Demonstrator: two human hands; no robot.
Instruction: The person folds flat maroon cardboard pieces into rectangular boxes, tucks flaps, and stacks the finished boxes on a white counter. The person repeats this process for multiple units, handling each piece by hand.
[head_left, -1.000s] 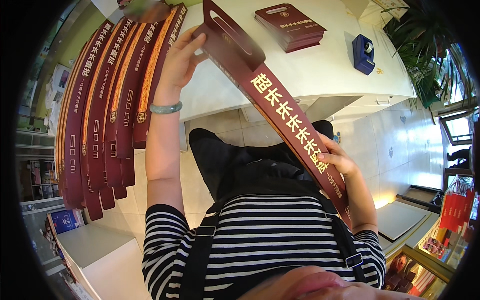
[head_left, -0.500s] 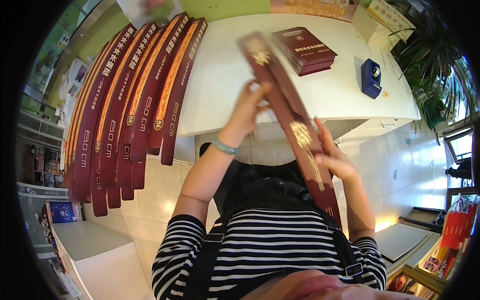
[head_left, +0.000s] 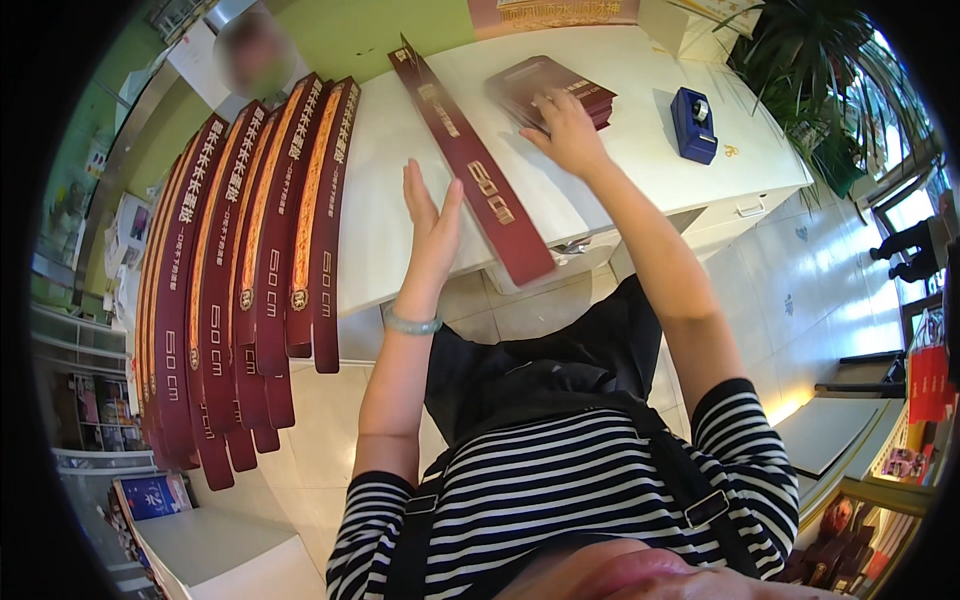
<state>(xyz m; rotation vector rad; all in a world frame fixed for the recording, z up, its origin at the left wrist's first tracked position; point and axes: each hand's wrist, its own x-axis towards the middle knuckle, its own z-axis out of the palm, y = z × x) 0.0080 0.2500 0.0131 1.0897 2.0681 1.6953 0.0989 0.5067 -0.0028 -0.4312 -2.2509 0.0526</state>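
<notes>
We see a white tabletop [head_left: 640, 150] filling the upper middle, its far edge bent by the lens. At 9 o'clock a row of long dark red boxes [head_left: 250, 260] overhangs its near edge; their lower ends curve into the dark rim, so we cannot count them surely. 1 more long red box [head_left: 470, 170] lies slanted from 12 toward 6 o'clock, its near end past the table edge. The left hand [head_left: 430, 225] stands just beside it at 9 o'clock, grip wide with flat fingers, holding nothing. The right hand [head_left: 565, 130] rests at 1 o'clock on a stack of dark red booklets [head_left: 545, 85], fingers spread, partly hiding them. A blue tape dispenser [head_left: 693, 124] sits at 3 o'clock of that.
</notes>
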